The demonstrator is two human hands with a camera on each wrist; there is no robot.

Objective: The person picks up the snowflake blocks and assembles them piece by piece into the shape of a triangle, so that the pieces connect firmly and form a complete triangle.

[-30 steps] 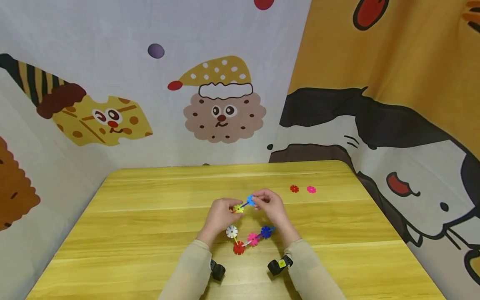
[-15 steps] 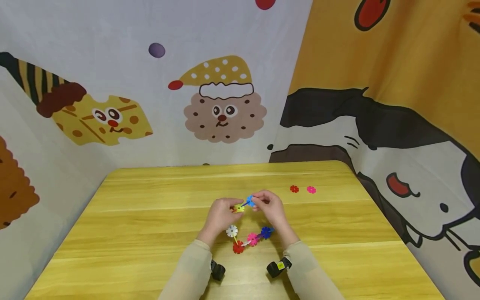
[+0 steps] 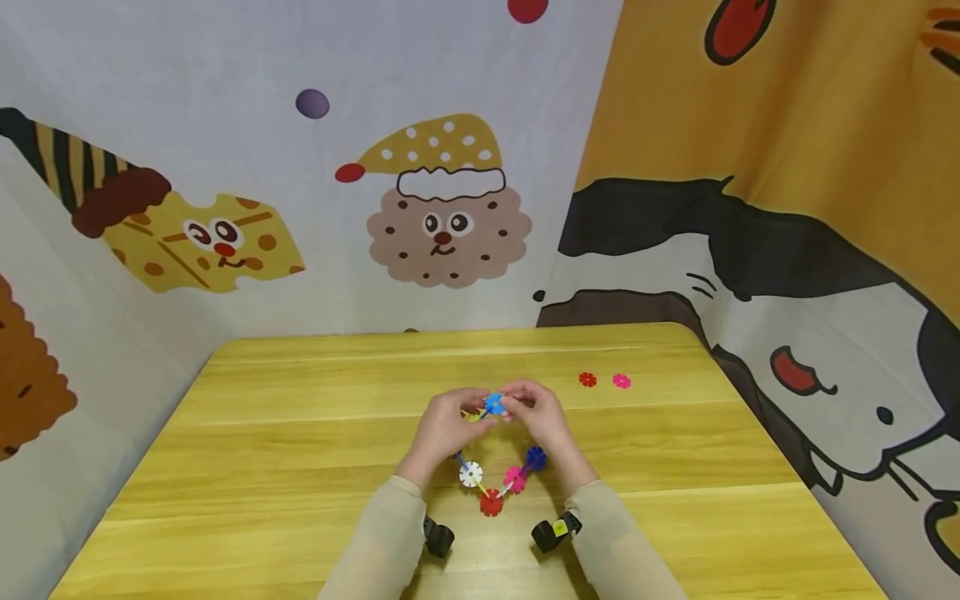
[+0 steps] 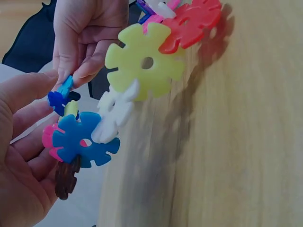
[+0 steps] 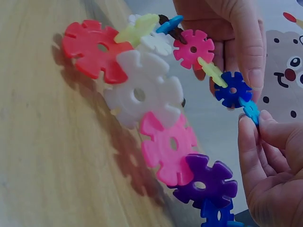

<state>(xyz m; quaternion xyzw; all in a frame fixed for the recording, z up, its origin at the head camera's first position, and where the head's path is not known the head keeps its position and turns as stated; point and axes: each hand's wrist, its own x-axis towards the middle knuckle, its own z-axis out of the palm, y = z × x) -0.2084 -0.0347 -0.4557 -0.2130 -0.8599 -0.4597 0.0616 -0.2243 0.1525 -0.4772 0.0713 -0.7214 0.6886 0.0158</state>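
Observation:
A chain of plastic snowflake discs, slotted into one another, hangs from both hands above the table. My right hand (image 3: pixel 542 412) pinches the light blue snowflake disc (image 5: pixel 251 112) at its end between thumb and fingertips. Beside it, my left hand (image 3: pixel 448 427) grips the dark blue disc (image 5: pixel 233 89) joined to that light blue one. From there the chain runs through a yellow disc (image 5: pixel 212 72), a pink disc (image 5: pixel 193 49), a blue disc (image 4: pixel 85 140) and a white disc (image 3: pixel 471 474). Lower down hang a red disc (image 3: pixel 491 502), another pink disc (image 3: pixel 515 479) and a dark blue disc (image 3: pixel 536 458).
A loose red disc (image 3: pixel 587 380) and a loose pink disc (image 3: pixel 622 381) lie on the wooden table (image 3: pixel 300 450) toward the back right. A cartoon-printed curtain (image 3: pixel 262 167) stands behind the table.
My left hand has shifted its fingers along the chain, from around the yellow disc toward the light blue end. The hanging part has swung slightly right and lower. My right hand has barely moved.

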